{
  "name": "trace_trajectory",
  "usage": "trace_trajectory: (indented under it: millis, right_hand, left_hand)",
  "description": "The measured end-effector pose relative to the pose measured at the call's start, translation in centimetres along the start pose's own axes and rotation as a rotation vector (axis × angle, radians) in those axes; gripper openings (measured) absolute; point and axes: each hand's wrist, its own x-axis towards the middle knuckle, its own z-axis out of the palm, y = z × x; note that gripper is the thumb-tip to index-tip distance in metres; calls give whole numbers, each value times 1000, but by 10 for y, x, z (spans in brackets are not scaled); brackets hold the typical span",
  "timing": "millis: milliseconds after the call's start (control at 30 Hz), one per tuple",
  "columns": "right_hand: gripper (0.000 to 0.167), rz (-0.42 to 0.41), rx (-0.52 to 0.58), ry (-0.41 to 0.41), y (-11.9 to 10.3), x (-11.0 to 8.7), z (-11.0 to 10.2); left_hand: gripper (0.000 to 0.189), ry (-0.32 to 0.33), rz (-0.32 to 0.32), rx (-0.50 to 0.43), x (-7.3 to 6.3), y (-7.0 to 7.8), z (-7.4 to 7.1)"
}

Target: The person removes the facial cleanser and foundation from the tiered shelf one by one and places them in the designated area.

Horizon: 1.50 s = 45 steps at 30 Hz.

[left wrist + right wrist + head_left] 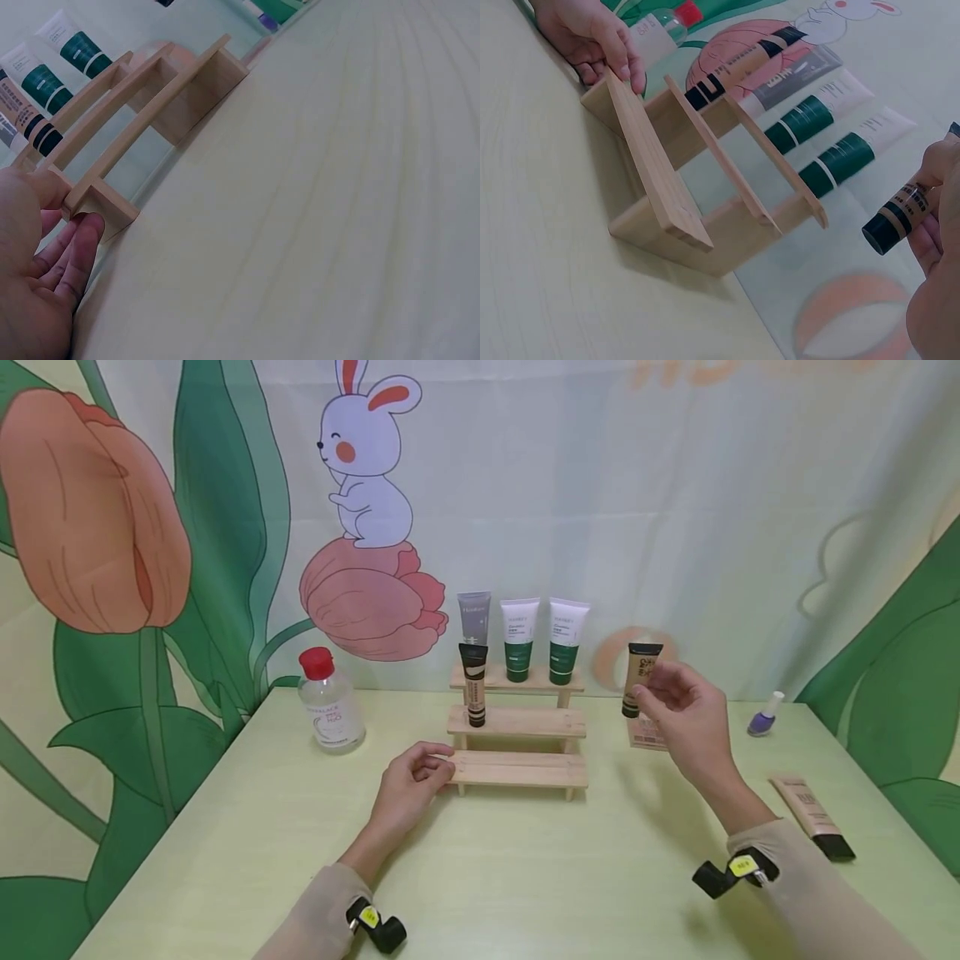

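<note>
A three-step wooden display stand (517, 768) stands mid-table. My left hand (411, 781) grips the left end of its lowest step, also seen in the left wrist view, where the fingers (79, 259) curl at the step's end. My right hand (690, 718) holds a small beige tube with black ends (639, 681) in the air, right of the stand. On the middle step stands a similar beige-and-black tube (476, 685). The top step bears a grey-purple tube (474, 617) and two white-and-green tubes (519, 639), (567, 639).
A clear bottle with a red cap (330, 710) stands at the left. Behind my right hand lies a pink flat item (645, 735), partly covered. Farther right are a purple nail polish bottle (763, 718) and a beige tube with a black cap (813, 818). A printed curtain hangs behind the table.
</note>
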Motion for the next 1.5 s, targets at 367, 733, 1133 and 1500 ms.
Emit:
trace_trajectory:
  millis: [367,733,1133,1500]
  right_hand:
    - [35,42,-95,83,11,-6,-42]
    - [36,101,-212,130,30,-20,-84]
    - [34,132,-274,114,44,-44,-108]
    - [39,265,-269,76,65,-72,-118]
  left_hand:
    - [20,0,-6,-4,0,-1,0]
    - [20,3,-14,8,0,-3,0]
    - [20,9,-2,-12,0,-2,0]
    - [20,8,0,-17,-1,1,1]
